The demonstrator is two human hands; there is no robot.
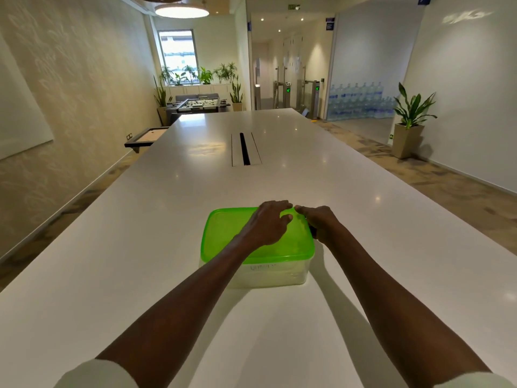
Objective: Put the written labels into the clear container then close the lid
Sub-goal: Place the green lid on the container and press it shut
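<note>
So the clear container (275, 275) is sat on the white counter (140, 247), close in, with the green lid (223, 233) laid on top. Something with writing on it can be made out through the near wall, probably the labels, but it's too blurry to be read.

The left hand (268, 224) is laid flat on the lid toward the far right corner, fingers spread, nothing held in its grip. The right hand (319, 224) is curled over the lid's right edge; something dark is glimpsed under it, can't be told what.

Where it could go wrong, imo: all the pressing is being done at one corner, so the near left side could be left unseated and the lid could pop back up. The container could also be skidded across that glossy counter, since it isn't braced by anything.
</note>
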